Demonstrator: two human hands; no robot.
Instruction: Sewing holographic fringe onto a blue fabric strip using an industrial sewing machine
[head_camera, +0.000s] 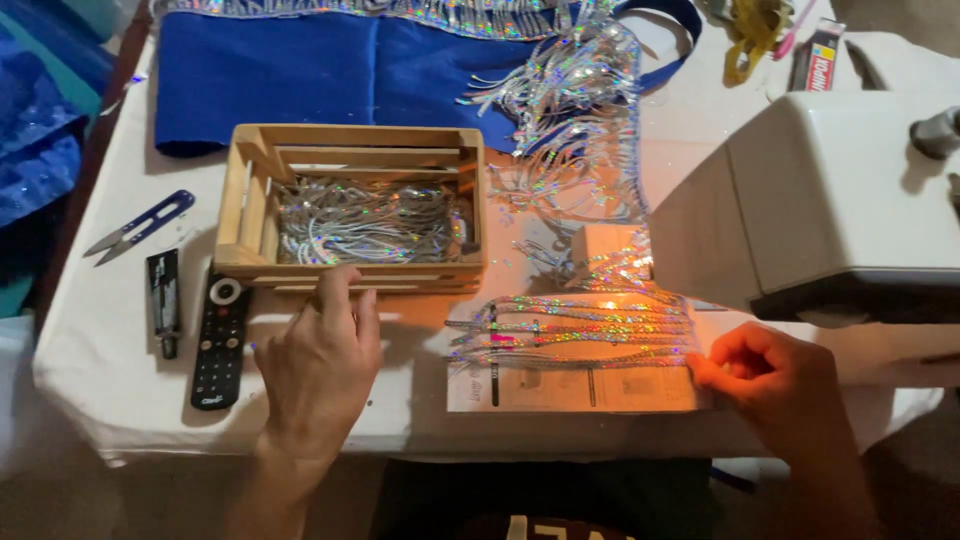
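We see a rough bare-wood crate (352, 207) holding glossy holographic sequin strands (365, 222), matt blue cloth (300, 75) at the surface's far edge, smooth plastic on the sewing machine (840, 190), and a matt black remote (221, 342).

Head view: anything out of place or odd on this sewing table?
A black remote control lies among the sewing tools beside the wooden crate, by the left hand. Loose holographic fringe sprawls tangled over the blue fabric.
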